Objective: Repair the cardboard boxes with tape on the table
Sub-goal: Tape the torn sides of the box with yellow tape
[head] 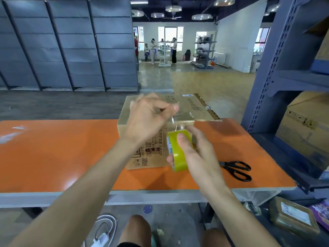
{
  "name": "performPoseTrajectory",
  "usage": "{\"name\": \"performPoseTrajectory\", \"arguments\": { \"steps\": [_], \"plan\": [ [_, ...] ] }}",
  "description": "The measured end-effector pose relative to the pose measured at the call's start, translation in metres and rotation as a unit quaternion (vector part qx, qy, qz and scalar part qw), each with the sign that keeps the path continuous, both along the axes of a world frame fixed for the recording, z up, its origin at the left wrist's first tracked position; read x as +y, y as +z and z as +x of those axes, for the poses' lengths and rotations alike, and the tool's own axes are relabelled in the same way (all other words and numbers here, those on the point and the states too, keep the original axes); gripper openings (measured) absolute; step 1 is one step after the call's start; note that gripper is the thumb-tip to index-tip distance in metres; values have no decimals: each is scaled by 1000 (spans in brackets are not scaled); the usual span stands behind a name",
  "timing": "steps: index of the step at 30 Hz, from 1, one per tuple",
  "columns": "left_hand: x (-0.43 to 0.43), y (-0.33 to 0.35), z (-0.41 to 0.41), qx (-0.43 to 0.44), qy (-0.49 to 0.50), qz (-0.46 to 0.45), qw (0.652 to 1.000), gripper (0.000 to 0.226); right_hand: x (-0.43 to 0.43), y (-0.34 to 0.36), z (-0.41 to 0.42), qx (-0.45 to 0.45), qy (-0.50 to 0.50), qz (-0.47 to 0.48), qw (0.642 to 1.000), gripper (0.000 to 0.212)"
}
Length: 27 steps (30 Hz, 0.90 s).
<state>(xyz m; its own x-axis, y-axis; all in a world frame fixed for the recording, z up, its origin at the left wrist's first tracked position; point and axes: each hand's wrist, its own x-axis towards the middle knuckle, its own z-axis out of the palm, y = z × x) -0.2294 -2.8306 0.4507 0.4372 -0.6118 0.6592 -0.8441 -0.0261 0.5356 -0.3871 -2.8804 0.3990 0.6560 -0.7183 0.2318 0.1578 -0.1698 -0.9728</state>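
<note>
Unreeling the tape roll [179,152]; box [192,109] not yet mended.
Hands: left hand [149,118] pinches the free tape end, right hand [197,155] grips the roll, above the box on the surface [53,154]; sticking, cutting remain.

1. The box [149,157] is brown cardboard with black print. It stands on the orange table [53,157], right of its middle. One top flap is open and sticks out flat to the right, with worn tape along its edge.
2. The tape [178,154] is a yellow-green roll. The right hand [197,154] grips it on edge in front of the box, thumb across its outer face.
3. The strip [173,120] is a clear length running from the roll up to the left hand [147,118], which pinches its end over the box.
</note>
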Motion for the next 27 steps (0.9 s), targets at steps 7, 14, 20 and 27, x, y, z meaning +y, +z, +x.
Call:
{"name": "performPoseTrajectory", "arguments": {
  "steps": [7, 14, 20, 27],
  "plan": [
    [-13, 9, 40, -101, 15, 108, 989, 45, 4, 6, 1, -17, -3, -6, 1000, 47],
    [-20, 11, 44, -127, 31, 176, 976, 64, 7, 11, 5, -18, -10, 21, 1000, 46],
    [-21, 8, 48, -137, 65, 210, 966, 76, 8, 10, 8, -18, 4, 22, 1000, 42],
    [-21, 0, 45, -143, 96, 200, 965, 48, 7, 10, 9, -16, 1, 26, 1000, 42]
  ]
}}
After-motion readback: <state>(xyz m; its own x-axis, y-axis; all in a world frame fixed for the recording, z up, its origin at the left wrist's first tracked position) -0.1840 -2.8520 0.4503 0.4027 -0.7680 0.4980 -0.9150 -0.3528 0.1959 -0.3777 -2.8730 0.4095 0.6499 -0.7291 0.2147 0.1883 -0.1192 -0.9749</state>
